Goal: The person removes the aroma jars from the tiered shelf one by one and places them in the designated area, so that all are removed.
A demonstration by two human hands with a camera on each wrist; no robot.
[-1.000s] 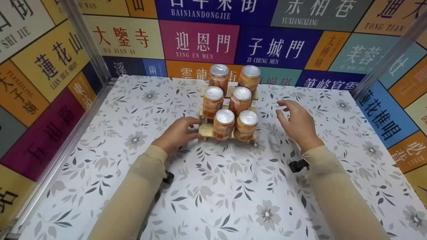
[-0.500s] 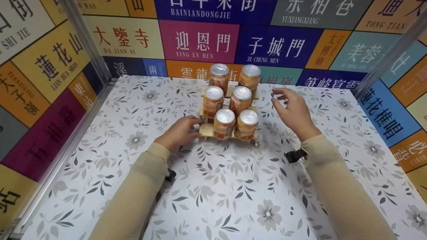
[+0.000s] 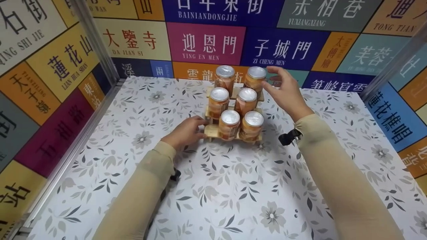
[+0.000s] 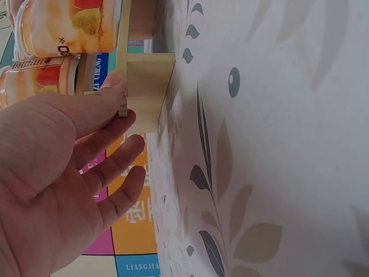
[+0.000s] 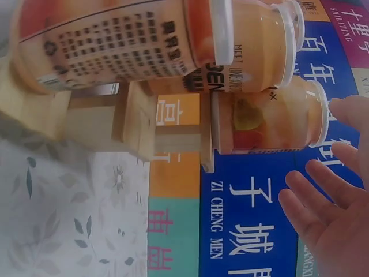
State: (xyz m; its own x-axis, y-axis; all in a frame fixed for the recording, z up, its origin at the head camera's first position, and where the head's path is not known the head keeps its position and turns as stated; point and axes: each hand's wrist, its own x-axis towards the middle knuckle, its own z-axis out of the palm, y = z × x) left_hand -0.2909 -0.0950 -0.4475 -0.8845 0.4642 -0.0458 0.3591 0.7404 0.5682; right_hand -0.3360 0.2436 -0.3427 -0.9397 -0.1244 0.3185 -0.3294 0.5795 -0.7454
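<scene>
A small stepped wooden rack (image 3: 210, 131) holds several clear cans with orange contents and silver lids, two on each of its three steps. My left hand (image 3: 186, 133) pinches the left end of the lowest step; in the left wrist view, the thumb lies on the board (image 4: 122, 86) and the forefinger under it, other fingers loosely bent. Beside the back right can (image 3: 255, 81) is my right hand (image 3: 286, 91), thumb and fingers spread around the lid's side. The right wrist view has the thumb close to that can's lid (image 5: 319, 113); whether they touch I cannot tell.
The rack stands on a table (image 3: 227, 200) covered in white leaf-and-flower cloth. Close behind it rises a wall (image 3: 206, 41) of coloured panels with Chinese lettering. A metal frame post (image 3: 100, 43) stands at the left corner.
My right hand has moved forward and left, from beside the rack to the back right can. The left hand stays at the lowest step. The whole head view has shifted slightly.
</scene>
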